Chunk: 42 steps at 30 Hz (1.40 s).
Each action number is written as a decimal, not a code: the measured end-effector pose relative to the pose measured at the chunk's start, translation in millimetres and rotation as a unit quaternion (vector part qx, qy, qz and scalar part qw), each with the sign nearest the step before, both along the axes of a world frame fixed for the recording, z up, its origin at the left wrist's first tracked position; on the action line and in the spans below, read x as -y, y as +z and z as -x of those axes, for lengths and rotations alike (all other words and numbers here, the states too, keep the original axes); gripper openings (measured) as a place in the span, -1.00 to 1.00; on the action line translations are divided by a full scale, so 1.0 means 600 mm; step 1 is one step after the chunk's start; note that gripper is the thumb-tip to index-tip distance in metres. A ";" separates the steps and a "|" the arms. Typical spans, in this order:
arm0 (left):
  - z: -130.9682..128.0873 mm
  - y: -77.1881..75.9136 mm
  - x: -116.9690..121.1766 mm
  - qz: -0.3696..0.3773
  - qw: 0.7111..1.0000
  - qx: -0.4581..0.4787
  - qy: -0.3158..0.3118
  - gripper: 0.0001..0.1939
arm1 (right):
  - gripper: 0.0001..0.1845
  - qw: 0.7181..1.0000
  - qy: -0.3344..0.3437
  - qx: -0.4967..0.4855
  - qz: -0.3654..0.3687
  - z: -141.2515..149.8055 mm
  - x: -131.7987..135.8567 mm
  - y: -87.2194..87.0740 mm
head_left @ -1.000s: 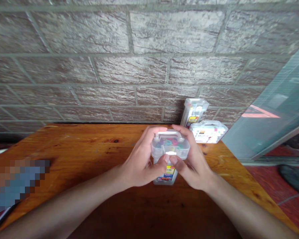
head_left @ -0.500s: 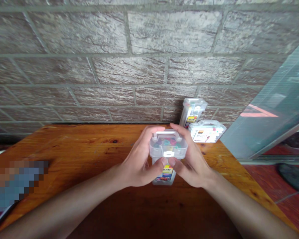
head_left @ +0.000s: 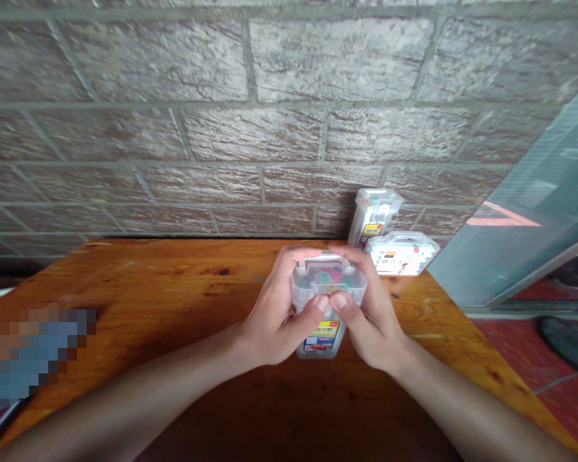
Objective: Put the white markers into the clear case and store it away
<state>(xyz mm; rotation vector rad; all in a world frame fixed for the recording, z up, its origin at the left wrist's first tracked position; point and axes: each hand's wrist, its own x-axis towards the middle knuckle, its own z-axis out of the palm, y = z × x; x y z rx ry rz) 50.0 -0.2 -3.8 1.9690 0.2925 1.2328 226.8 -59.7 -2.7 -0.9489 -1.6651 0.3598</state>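
A clear plastic case with a carry handle and coloured marker caps inside stands upright on the wooden table. My left hand wraps its left side, fingers curled over the lid's top. My right hand wraps the right side the same way. Both thumbs press together on the white latch at the lid's front, covering it.
Two more clear marker cases sit at the table's back right against the brick wall: one upright, one lying flat. A glass panel stands to the right. A blurred-out patch lies at the table's left edge.
Both thumbs have slid up from below the latch onto it, hiding the white clasp. The case and my hands otherwise stay in place.
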 end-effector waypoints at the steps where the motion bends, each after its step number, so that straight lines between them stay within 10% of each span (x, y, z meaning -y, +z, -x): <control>1: 0.000 -0.001 0.000 0.001 1.000 0.001 0.002 -0.51 | -0.50 1.000 0.003 0.000 0.000 -0.001 -0.001 0.000; 30: 0.003 -0.050 -0.052 0.112 0.990 0.012 -0.088 -0.04 | 0.03 0.996 0.060 -0.021 0.066 -0.022 -0.038 -0.028; 42: 0.004 -0.055 -0.046 0.337 0.931 0.032 -0.140 -0.56 | 0.00 0.953 0.165 -0.174 0.188 -0.038 -0.056 -0.043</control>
